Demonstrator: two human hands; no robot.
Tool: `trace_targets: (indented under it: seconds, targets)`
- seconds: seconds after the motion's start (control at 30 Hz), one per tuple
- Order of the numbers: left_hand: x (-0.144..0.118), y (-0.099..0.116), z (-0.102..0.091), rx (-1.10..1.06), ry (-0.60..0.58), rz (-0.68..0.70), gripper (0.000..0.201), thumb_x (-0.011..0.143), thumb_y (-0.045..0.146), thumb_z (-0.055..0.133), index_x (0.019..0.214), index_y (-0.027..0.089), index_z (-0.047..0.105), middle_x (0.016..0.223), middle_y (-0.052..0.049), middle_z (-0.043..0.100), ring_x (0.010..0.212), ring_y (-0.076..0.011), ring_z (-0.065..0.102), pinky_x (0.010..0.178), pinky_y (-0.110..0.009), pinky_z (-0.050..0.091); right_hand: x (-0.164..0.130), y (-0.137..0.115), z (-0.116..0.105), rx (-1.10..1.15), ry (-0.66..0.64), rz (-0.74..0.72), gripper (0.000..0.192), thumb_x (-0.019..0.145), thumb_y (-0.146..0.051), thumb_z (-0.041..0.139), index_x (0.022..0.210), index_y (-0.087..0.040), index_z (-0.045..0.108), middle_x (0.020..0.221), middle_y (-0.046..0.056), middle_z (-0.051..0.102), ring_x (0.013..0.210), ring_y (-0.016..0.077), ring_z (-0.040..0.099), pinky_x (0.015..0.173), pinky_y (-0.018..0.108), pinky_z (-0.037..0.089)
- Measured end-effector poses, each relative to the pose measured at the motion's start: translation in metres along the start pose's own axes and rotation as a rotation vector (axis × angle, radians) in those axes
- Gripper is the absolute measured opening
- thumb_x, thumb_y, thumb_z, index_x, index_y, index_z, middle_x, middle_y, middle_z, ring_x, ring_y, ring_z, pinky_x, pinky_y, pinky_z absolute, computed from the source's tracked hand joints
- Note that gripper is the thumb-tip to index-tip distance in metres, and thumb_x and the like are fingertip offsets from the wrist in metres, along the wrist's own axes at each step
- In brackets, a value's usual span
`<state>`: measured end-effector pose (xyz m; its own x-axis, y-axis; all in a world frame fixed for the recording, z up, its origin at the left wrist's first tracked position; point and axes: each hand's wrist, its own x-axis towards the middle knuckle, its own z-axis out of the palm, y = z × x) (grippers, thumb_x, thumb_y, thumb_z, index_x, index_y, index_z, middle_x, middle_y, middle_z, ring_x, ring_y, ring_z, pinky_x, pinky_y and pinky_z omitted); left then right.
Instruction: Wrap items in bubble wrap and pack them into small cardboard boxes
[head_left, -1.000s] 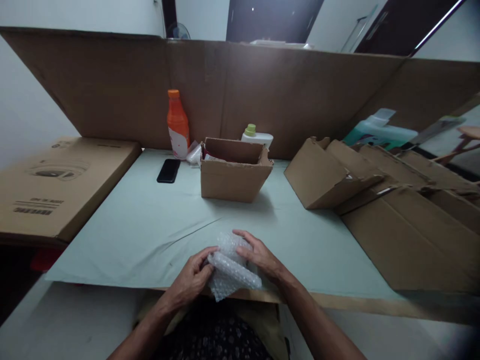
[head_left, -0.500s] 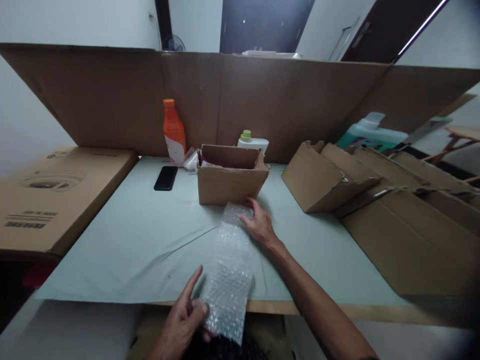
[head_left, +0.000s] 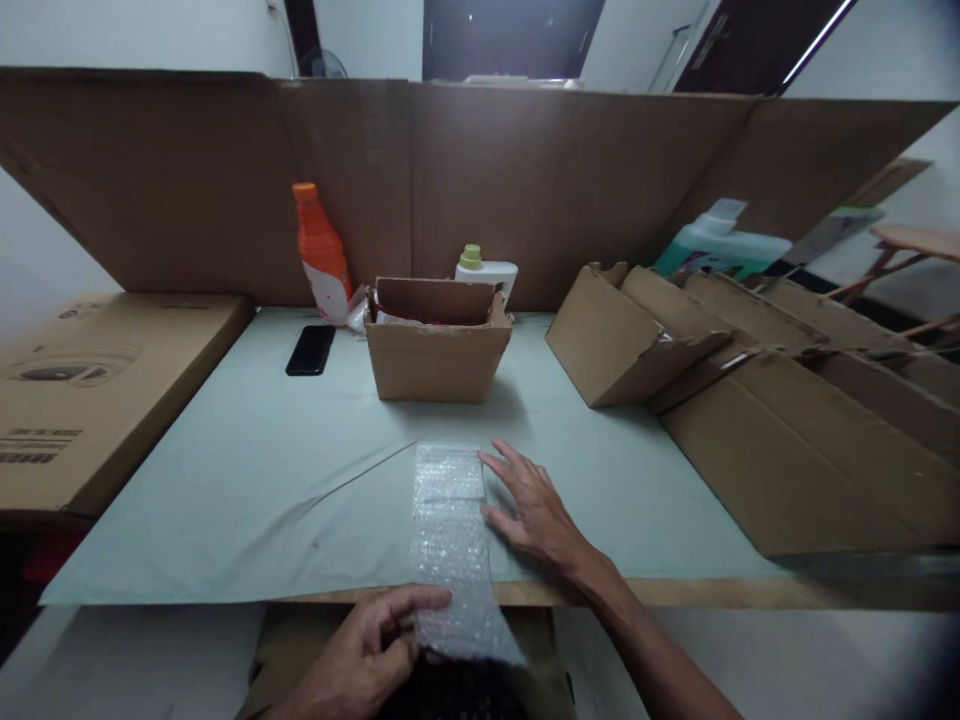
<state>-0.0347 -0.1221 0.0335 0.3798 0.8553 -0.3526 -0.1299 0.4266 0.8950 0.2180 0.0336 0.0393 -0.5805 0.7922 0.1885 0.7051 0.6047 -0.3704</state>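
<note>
A strip of bubble wrap (head_left: 450, 535) lies unrolled in the lower middle of the frame, running from the pale green table cover (head_left: 247, 480) toward the near edge of the table and hanging over that edge. The left hand (head_left: 367, 650), at the bottom centre, pinches the near, overhanging end of the strip between thumb and fingers, its knuckles curled. The right hand (head_left: 532, 505), just right of the strip, lies flat and open on the cover with fingers spread; its fingertips (head_left: 491, 462) touch the right edge of the wrap near its far end. So the strip sits between the two hands, one at its near end and the other along its right side.

Above the strip, in the middle of the frame, an open cardboard box (head_left: 436, 350) stands upright, well apart from the hands. Behind it, a white bottle with a green cap (head_left: 484, 272) is partly hidden by the box. An orange bottle (head_left: 321, 255) stands to the upper left, and a black phone (head_left: 310, 350) lies flat just below it. A tall cardboard wall (head_left: 570, 180) spans the back. Flattened cartons (head_left: 787, 420) are stacked on the right, and a large printed carton (head_left: 82, 390) lies at the left edge.
</note>
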Motion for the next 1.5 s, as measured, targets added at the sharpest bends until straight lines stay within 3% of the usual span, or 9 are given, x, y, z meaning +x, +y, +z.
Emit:
trace_targets:
  seconds: [0.23, 0.43, 0.57, 0.67, 0.77, 1.0, 1.13, 1.27, 1.5]
  targets:
    - [-0.014, -0.013, -0.012, 0.858, 0.293, 0.53, 0.029, 0.095, 0.023, 0.055, 0.117, 0.029, 0.073, 0.103, -0.008, 0.068, 0.095, -0.0188, 0.068, 0.084, -0.031, 0.058, 0.06, -0.009, 0.004, 0.153, -0.166, -0.06, 0.015, 0.092, -0.019, 0.061, 0.1, -0.018, 0.073, 0.123, 0.014, 0.071, 0.119, 0.0304, 0.059, 0.102, 0.049, 0.039]
    - [-0.02, 0.001, -0.001, 1.046, 0.464, 0.773, 0.028, 0.095, 0.015, 0.047, 0.092, 0.023, 0.074, 0.166, -0.01, 0.024, 0.153, -0.0392, 0.022, 0.114, -0.064, 0.034, 0.11, 0.013, -0.009, 0.285, -0.261, -0.058, 0.023, 0.094, -0.032, 0.057, 0.084, -0.018, 0.072, 0.077, -0.001, 0.071, 0.071, 0.0154, 0.063, 0.065, 0.024, 0.044]
    - [-0.013, 0.006, -0.005, 0.91, 0.242, 0.929, 0.02, 0.097, 0.023, 0.052, 0.102, 0.025, 0.071, 0.133, -0.01, 0.068, 0.136, -0.0279, 0.054, 0.118, -0.052, 0.037, 0.134, 0.017, 0.0, 0.23, -0.167, 0.077, 0.024, 0.092, -0.028, 0.055, 0.079, -0.016, 0.071, 0.071, 0.002, 0.069, 0.069, 0.0179, 0.062, 0.063, 0.027, 0.043]
    - [-0.009, 0.017, -0.003, 0.747, 0.153, 0.797, 0.027, 0.096, 0.018, 0.053, 0.117, 0.025, 0.067, 0.105, -0.005, 0.079, 0.101, -0.0174, 0.074, 0.096, -0.031, 0.056, 0.138, 0.006, 0.009, 0.163, -0.038, 0.17, 0.018, 0.09, -0.023, 0.057, 0.092, -0.014, 0.073, 0.095, 0.013, 0.074, 0.095, 0.0274, 0.065, 0.084, 0.037, 0.045]
    - [-0.002, 0.029, 0.001, 0.639, 0.318, 0.497, 0.023, 0.096, 0.023, 0.053, 0.106, 0.023, 0.074, 0.099, -0.005, 0.08, 0.089, -0.018, 0.076, 0.077, -0.025, 0.059, 0.116, -0.003, 0.002, 0.139, 0.044, 0.222, 0.029, 0.088, -0.024, 0.061, 0.114, -0.013, 0.069, 0.119, 0.019, 0.07, 0.113, 0.0325, 0.061, 0.098, 0.046, 0.042]
    - [0.049, 0.04, -0.019, 0.741, 0.508, 0.175, 0.032, 0.092, 0.027, 0.052, 0.114, 0.018, 0.073, 0.09, -0.005, 0.078, 0.081, -0.0202, 0.071, 0.075, -0.029, 0.053, 0.0, -0.015, -0.039, 0.431, 0.023, 0.084, 0.031, 0.092, -0.036, 0.064, 0.119, -0.023, 0.064, 0.105, 0.006, 0.075, 0.093, 0.0213, 0.071, 0.082, 0.036, 0.056]
    - [0.068, 0.033, -0.029, 1.065, 0.564, 0.16, 0.041, 0.089, 0.021, 0.058, 0.129, 0.018, 0.065, 0.09, -0.006, 0.076, 0.082, -0.0219, 0.071, 0.078, -0.032, 0.053, -0.038, -0.052, -0.02, 0.254, 0.193, -0.113, 0.028, 0.09, -0.023, 0.065, 0.119, -0.023, 0.064, 0.113, 0.009, 0.074, 0.103, 0.0241, 0.068, 0.088, 0.041, 0.054]
    - [0.072, 0.023, -0.032, 1.208, 0.587, 0.214, 0.044, 0.091, 0.022, 0.057, 0.135, 0.018, 0.059, 0.087, -0.005, 0.075, 0.08, -0.0222, 0.071, 0.074, -0.032, 0.054, -0.045, -0.079, 0.013, 0.14, 0.027, -0.255, 0.046, 0.087, -0.025, 0.068, 0.131, -0.017, 0.058, 0.135, 0.016, 0.064, 0.121, 0.031, 0.059, 0.096, 0.051, 0.051]
    - [0.038, 0.027, -0.035, 1.18, 0.616, 0.525, 0.041, 0.094, 0.029, 0.055, 0.134, 0.019, 0.055, 0.119, -0.013, 0.068, 0.108, -0.0266, 0.065, 0.092, -0.043, 0.055, -0.03, -0.071, 0.036, 0.175, 0.062, -0.262, 0.029, 0.092, -0.009, 0.056, 0.117, -0.021, 0.067, 0.12, 0.01, 0.073, 0.114, 0.0254, 0.064, 0.093, 0.045, 0.053]
